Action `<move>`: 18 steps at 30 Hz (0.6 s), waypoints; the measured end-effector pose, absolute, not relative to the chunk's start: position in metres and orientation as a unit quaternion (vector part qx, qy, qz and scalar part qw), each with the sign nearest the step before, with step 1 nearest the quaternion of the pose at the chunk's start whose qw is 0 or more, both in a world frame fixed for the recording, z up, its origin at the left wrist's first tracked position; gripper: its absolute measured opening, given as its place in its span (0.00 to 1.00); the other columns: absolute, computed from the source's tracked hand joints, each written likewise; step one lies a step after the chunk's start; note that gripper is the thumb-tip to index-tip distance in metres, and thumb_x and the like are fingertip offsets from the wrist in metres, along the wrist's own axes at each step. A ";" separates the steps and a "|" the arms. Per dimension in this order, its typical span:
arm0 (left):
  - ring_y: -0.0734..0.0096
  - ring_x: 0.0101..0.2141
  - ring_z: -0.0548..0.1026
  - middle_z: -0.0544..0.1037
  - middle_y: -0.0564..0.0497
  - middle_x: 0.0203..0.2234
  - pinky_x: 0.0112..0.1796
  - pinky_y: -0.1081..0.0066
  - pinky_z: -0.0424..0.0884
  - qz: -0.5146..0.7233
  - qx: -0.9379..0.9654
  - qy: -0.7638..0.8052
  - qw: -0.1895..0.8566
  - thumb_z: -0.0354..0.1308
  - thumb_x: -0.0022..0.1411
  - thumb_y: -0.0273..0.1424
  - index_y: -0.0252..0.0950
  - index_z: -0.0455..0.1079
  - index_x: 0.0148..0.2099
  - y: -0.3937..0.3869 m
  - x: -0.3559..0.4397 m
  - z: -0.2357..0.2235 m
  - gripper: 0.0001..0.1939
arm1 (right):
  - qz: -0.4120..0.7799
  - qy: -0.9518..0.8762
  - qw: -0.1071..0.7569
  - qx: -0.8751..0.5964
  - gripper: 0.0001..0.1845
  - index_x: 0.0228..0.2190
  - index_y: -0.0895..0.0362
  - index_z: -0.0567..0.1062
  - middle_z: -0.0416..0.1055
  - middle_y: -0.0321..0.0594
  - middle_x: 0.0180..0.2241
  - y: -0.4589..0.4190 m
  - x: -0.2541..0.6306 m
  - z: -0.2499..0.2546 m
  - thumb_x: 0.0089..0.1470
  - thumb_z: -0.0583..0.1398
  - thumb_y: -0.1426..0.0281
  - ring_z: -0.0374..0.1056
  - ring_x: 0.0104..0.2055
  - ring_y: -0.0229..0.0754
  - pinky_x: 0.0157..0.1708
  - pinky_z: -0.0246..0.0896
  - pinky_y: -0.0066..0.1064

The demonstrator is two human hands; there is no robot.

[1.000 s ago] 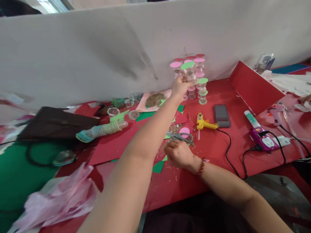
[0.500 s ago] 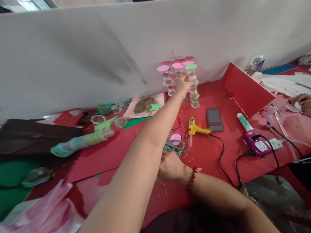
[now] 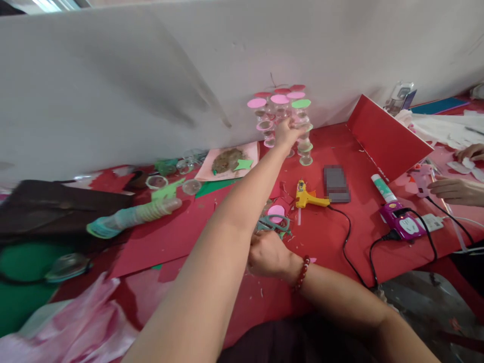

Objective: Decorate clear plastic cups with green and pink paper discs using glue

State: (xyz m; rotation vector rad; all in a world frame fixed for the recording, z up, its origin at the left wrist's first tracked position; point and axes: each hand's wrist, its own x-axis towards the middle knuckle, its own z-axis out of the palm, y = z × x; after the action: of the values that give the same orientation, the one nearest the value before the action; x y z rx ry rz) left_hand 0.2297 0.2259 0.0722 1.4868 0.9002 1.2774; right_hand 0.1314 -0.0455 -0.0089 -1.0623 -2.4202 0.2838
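At the back of the red table, my left hand [image 3: 288, 133] reaches out and closes its fingers on one of several stacks of clear plastic cups [image 3: 306, 146]. Pink, red and green paper discs lie on top of these stacks, the held one under a green disc [image 3: 301, 104]. My right hand [image 3: 269, 254], with a red bead bracelet [image 3: 302, 275], is closed near the table's front edge. My left forearm hides its fingertips and whatever they may hold. Just beyond it lie grey-green scissors [image 3: 278, 223] and a pink paper disc [image 3: 277, 213].
A yellow glue gun [image 3: 310, 199] and a dark blurred-out device [image 3: 336, 182] lie right of centre. A purple power socket [image 3: 405, 222] with cords is further right. Another person's hand [image 3: 457, 190] touches a pink glue gun [image 3: 421, 180]. A long nested cup stack [image 3: 132, 218] lies left.
My left hand stays at the cup stacks and my right hand stays closed. At the right, another person's hand has come to the pink glue gun. The view has shifted slightly.
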 end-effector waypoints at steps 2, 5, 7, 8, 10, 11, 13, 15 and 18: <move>0.59 0.51 0.78 0.81 0.44 0.47 0.52 0.61 0.73 0.524 0.594 0.393 0.466 0.76 0.48 0.19 0.37 0.74 0.46 0.220 0.217 0.072 0.24 | 0.097 -0.883 0.227 -0.399 0.09 0.34 0.59 0.81 0.82 0.47 0.35 -0.048 0.134 -0.002 0.59 0.60 0.76 0.72 0.32 0.45 0.30 0.60 0.36; 0.62 0.46 0.79 0.81 0.47 0.43 0.49 0.65 0.75 0.524 0.573 0.430 0.462 0.75 0.50 0.20 0.39 0.73 0.47 0.208 0.184 0.072 0.24 | 0.104 -0.883 0.195 -0.413 0.10 0.38 0.60 0.82 0.82 0.48 0.36 -0.051 0.137 0.008 0.60 0.59 0.77 0.74 0.35 0.46 0.32 0.60 0.35; 0.64 0.41 0.79 0.79 0.50 0.36 0.46 0.67 0.75 0.534 0.549 0.458 0.451 0.73 0.51 0.19 0.38 0.73 0.43 0.198 0.154 0.072 0.19 | 0.115 -0.881 0.182 -0.422 0.11 0.40 0.60 0.82 0.82 0.48 0.37 -0.054 0.138 0.013 0.62 0.58 0.75 0.74 0.35 0.46 0.32 0.58 0.36; 0.65 0.40 0.79 0.78 0.51 0.33 0.44 0.67 0.75 0.541 0.538 0.470 0.443 0.71 0.51 0.17 0.38 0.72 0.40 0.193 0.138 0.071 0.18 | 0.119 -0.879 0.178 -0.427 0.12 0.42 0.60 0.82 0.82 0.49 0.38 -0.055 0.139 0.014 0.63 0.58 0.73 0.74 0.36 0.47 0.31 0.57 0.36; 0.66 0.37 0.78 0.77 0.53 0.30 0.43 0.67 0.75 0.538 0.540 0.473 0.442 0.71 0.51 0.17 0.39 0.72 0.38 0.181 0.104 0.070 0.17 | 0.124 -0.874 0.185 -0.432 0.13 0.44 0.59 0.82 0.82 0.50 0.39 -0.056 0.139 0.014 0.65 0.57 0.70 0.74 0.37 0.48 0.32 0.56 0.35; 0.66 0.36 0.78 0.78 0.53 0.30 0.42 0.66 0.76 0.539 0.535 0.476 0.443 0.72 0.51 0.18 0.40 0.73 0.39 0.174 0.087 0.069 0.17 | 0.126 -0.871 0.191 -0.435 0.14 0.46 0.59 0.82 0.83 0.51 0.39 -0.056 0.139 0.013 0.66 0.57 0.70 0.74 0.37 0.48 0.32 0.56 0.35; 0.67 0.34 0.78 0.78 0.54 0.29 0.42 0.65 0.78 0.535 0.527 0.488 0.444 0.73 0.51 0.19 0.39 0.73 0.41 0.157 0.054 0.068 0.18 | 0.135 -0.866 0.196 -0.439 0.16 0.48 0.60 0.81 0.83 0.51 0.38 -0.056 0.139 0.009 0.67 0.55 0.71 0.73 0.36 0.48 0.32 0.54 0.35; 0.68 0.34 0.79 0.78 0.54 0.28 0.42 0.66 0.78 0.545 0.533 0.490 0.423 0.73 0.52 0.20 0.38 0.74 0.41 0.136 0.024 0.068 0.16 | 0.151 -0.850 0.213 -0.458 0.17 0.49 0.59 0.81 0.82 0.49 0.34 -0.055 0.141 0.003 0.69 0.54 0.69 0.72 0.33 0.47 0.31 0.53 0.34; 0.71 0.33 0.80 0.78 0.56 0.26 0.40 0.70 0.77 0.551 0.553 0.501 0.374 0.72 0.55 0.23 0.37 0.76 0.41 0.096 -0.013 0.066 0.12 | 0.210 -0.796 0.299 -0.483 0.15 0.49 0.56 0.80 0.80 0.44 0.32 -0.049 0.144 -0.006 0.69 0.56 0.67 0.71 0.31 0.45 0.32 0.55 0.33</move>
State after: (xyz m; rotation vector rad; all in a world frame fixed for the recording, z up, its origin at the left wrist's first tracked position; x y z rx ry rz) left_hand -0.0126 0.0957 0.0662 1.4147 1.2824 1.4108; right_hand 0.1438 -0.0486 -0.0063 -1.2817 -2.1139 0.5570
